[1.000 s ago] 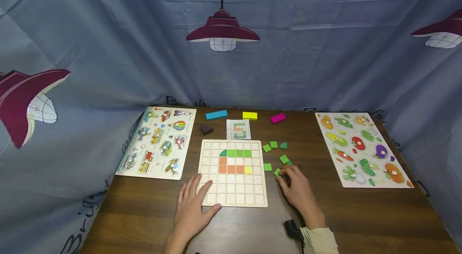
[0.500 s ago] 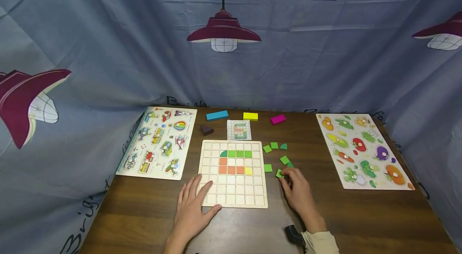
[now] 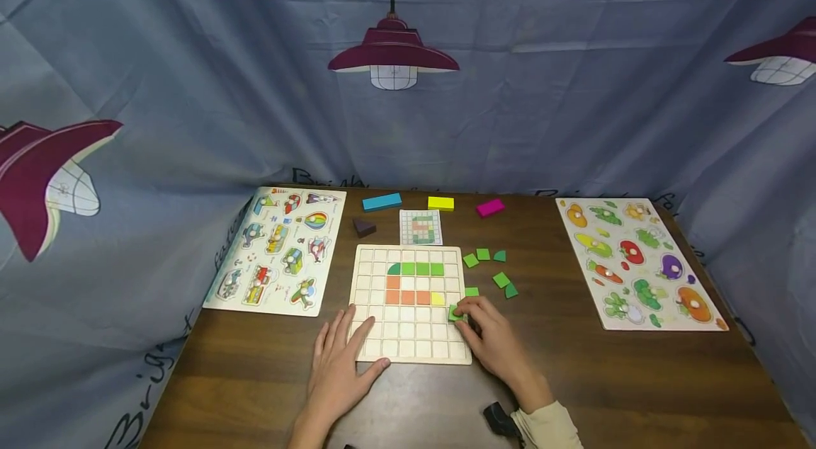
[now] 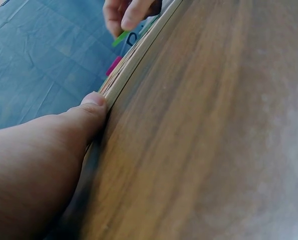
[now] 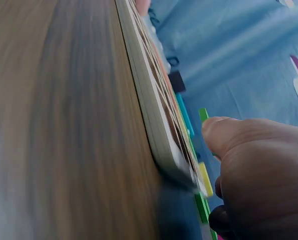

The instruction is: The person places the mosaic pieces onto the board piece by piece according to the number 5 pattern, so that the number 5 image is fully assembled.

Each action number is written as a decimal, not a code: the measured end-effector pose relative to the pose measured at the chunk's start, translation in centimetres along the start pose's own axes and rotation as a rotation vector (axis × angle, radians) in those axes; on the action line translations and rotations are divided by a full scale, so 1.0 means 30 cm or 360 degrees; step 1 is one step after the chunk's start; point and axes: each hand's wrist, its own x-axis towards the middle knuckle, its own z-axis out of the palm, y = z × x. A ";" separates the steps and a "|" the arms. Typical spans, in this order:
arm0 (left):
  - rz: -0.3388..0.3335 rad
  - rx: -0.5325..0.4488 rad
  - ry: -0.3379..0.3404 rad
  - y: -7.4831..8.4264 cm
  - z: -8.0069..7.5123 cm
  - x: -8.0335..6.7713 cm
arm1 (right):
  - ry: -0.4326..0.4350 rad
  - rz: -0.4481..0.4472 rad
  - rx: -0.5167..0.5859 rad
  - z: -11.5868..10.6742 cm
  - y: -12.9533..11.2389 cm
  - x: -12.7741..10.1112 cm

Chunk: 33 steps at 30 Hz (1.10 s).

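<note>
A pale wooden grid board [image 3: 408,348] lies at the middle of the table, bearing a dark green quarter-round tile [image 3: 394,269], several light green squares, several orange tiles [image 3: 408,297] and a yellow one [image 3: 438,299]. My left hand [image 3: 339,372] rests with spread fingers on its lower left corner; the left wrist view has the thumb [image 4: 92,102] against the board's edge. Over the right edge, my right hand [image 3: 496,337] pinches a green square tile [image 3: 453,313] between thumb and fingers. In the right wrist view that tile [image 5: 203,115] stands out past the thumb tip.
Loose green tiles [image 3: 501,280] lie right of the board. A printed pattern card [image 3: 421,227] sits behind it, near blue [image 3: 382,202], yellow [image 3: 440,203], magenta [image 3: 490,207] and dark [image 3: 364,227] blocks. Picture puzzle boards lie at left [image 3: 274,251] and right [image 3: 644,265].
My right hand has picked up the green square tile from the table and carried it left to the board's right edge. My left hand has stayed in place.
</note>
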 end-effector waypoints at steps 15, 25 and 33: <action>0.0005 -0.0028 -0.0016 0.003 -0.004 0.013 | -0.0128 -0.0156 -0.0112 0.047 -0.043 0.053; 0.0037 -0.0007 0.0016 0.001 -0.004 0.004 | 0.0002 -0.0219 -0.0112 0.070 -0.037 0.045; 0.0033 -0.0005 0.0004 -0.002 -0.006 0.009 | 0.0052 -0.0224 -0.0118 0.065 -0.035 0.043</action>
